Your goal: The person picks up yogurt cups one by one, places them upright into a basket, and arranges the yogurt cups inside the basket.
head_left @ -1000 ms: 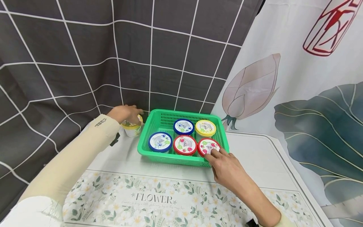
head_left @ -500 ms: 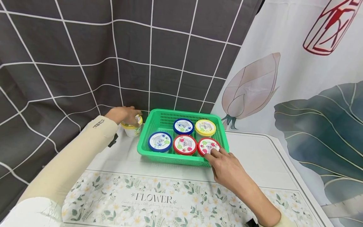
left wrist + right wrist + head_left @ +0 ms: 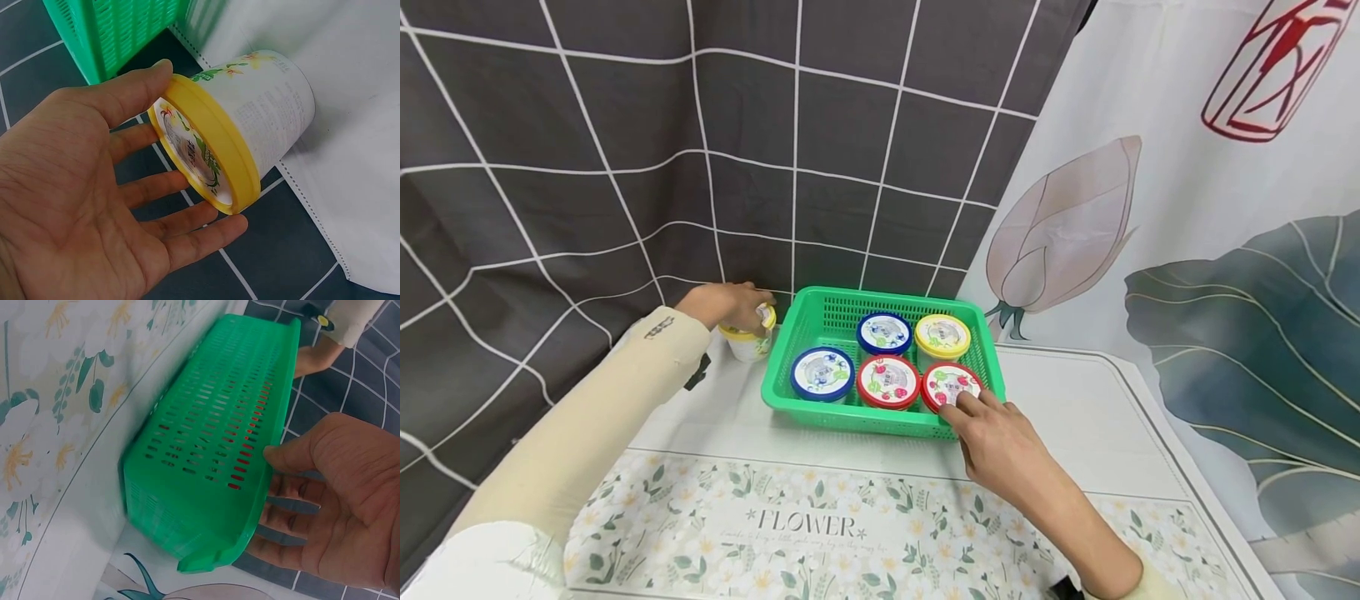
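My left hand (image 3: 730,306) is at the basket's left side and grips a white paper tub with a yellow lid (image 3: 269,106). In the left wrist view the tub lies tilted, its lid's edge between the thumb and the fingers. A green plastic basket (image 3: 842,421) holds several lidded tubs. My right hand (image 3: 1000,433) holds the basket's front right rim, thumb outside and fingers over it. Its fingertips lie over a red-lidded tub (image 3: 947,383); whether they press its lid I cannot tell. In the right wrist view the rim hides the fingertips.
Blue-lidded tubs (image 3: 823,373) stand at the basket's left and back middle. Another red-lidded tub (image 3: 889,382) and a yellow-lidded one (image 3: 943,336) sit beside them. Behind hangs a dark grid-patterned curtain (image 3: 745,108). A floral mat (image 3: 805,533) covers the table's front.
My left hand has shifted slightly left and down with the yellow-lidded tub during the second. The right hand and the basket keep practically the same place.
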Tool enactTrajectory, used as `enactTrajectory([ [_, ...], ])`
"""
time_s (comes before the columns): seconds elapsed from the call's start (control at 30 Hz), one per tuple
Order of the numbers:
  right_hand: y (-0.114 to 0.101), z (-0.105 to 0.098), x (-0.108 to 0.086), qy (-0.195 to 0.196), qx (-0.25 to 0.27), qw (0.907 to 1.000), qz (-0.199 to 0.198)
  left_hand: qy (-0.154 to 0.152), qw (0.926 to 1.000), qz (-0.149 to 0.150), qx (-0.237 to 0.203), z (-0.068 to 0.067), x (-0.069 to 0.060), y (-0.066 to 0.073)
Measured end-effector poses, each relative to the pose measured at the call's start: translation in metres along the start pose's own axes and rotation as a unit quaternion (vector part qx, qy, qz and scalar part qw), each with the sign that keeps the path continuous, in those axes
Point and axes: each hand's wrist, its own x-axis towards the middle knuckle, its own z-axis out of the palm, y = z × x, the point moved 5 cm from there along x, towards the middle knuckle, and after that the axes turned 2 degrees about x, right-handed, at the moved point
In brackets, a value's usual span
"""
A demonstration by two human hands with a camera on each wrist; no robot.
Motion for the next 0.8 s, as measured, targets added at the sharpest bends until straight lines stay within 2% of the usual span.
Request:
enactTrajectory([
  [0.67, 0.000, 0.000, 0.000, 0.010, -0.006, 0.9999, -0.006, -0.004, 0.9998, -0.004, -0.021, 0.004, 0.014, -0.010],
  [0.8, 0.000, 0.000, 0.000, 0.012, -0.006, 0.9999, -0.008, 0.000, 0.9998, -0.005, -0.021, 0.004, 0.013, -0.009],
])
